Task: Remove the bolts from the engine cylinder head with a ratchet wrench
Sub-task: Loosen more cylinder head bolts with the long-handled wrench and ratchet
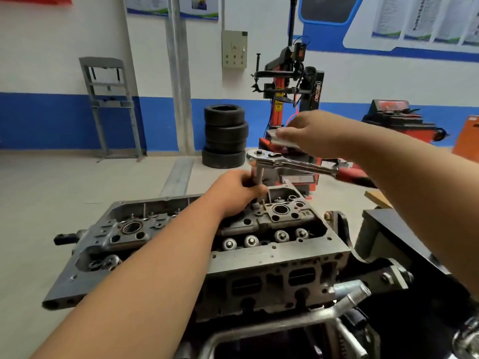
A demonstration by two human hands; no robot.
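The grey engine cylinder head (261,257) lies in front of me on a stand, its valve springs and bolt holes exposed. A chrome ratchet wrench (293,164) with a red grip stands on an extension at the head's far right end, its handle pointing right. My left hand (234,193) grips the vertical extension and socket (259,174) just above the casting. My right hand (315,134) hovers over the ratchet's head with fingers stretched left, clear of the handle. The bolt under the socket is hidden.
A stack of black tyres (225,136) stands on the floor behind the engine, with a red tyre changer (290,81) beside it. A grey metal frame (108,99) leans on the blue-and-white wall. A black stand (388,229) and a metal pipe (350,294) sit at the right.
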